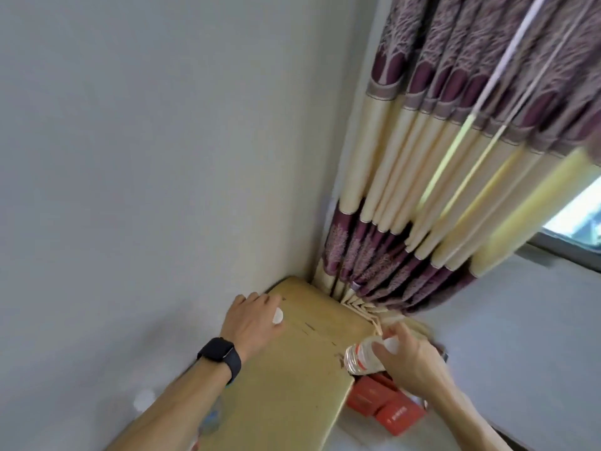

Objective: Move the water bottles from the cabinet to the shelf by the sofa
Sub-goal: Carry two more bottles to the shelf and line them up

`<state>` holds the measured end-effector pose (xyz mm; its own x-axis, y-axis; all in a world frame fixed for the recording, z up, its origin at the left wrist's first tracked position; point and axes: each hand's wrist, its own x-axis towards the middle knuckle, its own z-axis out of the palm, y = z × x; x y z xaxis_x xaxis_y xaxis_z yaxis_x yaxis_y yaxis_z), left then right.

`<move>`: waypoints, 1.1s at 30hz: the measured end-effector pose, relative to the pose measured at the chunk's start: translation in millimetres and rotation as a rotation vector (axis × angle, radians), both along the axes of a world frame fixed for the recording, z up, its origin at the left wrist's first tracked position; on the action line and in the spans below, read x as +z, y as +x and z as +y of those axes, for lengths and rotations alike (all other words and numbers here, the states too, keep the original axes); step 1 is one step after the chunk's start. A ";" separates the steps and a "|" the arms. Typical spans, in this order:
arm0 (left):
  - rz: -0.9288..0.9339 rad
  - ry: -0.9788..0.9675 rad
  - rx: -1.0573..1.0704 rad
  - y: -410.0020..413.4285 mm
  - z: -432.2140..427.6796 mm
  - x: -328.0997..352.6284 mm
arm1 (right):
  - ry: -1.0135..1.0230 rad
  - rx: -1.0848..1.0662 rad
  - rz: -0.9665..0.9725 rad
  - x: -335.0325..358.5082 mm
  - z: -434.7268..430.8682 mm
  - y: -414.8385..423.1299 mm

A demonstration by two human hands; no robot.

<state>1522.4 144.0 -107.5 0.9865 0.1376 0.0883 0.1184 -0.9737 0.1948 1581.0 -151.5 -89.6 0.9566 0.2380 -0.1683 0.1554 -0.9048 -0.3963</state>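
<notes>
Both bare forearms stretched forward. On the left hand (252,322), smartwatch (220,355) at the wrist, fingers curl over a white cap (278,315); the right hand (411,354) grips a water bottle (359,356) lying sideways past its thumb.

The left hand (252,323) covers all but the white cap of a bottle (278,315) near the shelf top's (292,385) far left corner. The right hand (413,356) hides much of a second bottle (361,354) at the right edge. Red boxes (387,408) below that edge are partly hidden, their print blurred. Both forearms are cut off at the bottom.
</notes>
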 end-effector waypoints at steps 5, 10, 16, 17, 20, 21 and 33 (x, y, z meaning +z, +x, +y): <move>-0.085 -0.163 -0.289 16.0 -113.7 31.7 | -0.033 -0.344 -0.164 47.7 -115.6 -61.3; -0.024 -0.317 -0.633 3.4 -237.2 68.3 | -0.040 -0.651 -0.241 77.9 -213.8 -143.9; 0.014 -0.351 -0.950 -56.0 -406.2 93.3 | -0.055 -0.965 -0.270 79.3 -328.3 -274.0; 0.012 -0.347 -1.007 -70.7 -433.7 94.0 | -0.044 -0.991 -0.266 77.4 -347.6 -298.3; 0.008 -0.344 -1.150 -122.1 -514.8 90.3 | 0.020 -1.092 -0.249 75.3 -403.7 -375.9; 0.018 -0.347 -1.177 -141.4 -541.0 87.9 | 0.043 -1.123 -0.233 75.6 -421.4 -402.7; 0.154 -0.104 -1.610 -381.6 -816.6 95.2 | 0.087 -1.579 -0.263 94.1 -585.1 -680.7</move>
